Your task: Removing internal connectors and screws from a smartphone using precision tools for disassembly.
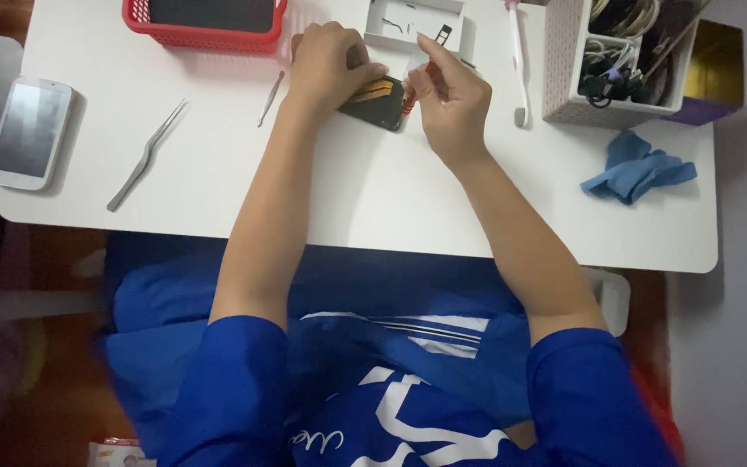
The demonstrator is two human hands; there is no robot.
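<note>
The small dark opened phone [377,102], lying on the white table [373,199], is pinned by the left hand [328,65] while the right hand [450,93] pinches a red-handled tool [410,97] at its edge, apparently mid-disassembly, needing careful prying.

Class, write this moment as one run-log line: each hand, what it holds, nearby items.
left hand: steadies dark device | right hand: grips small red tool at its edge | nearby: tweezers, white phone, blue cloth
</note>
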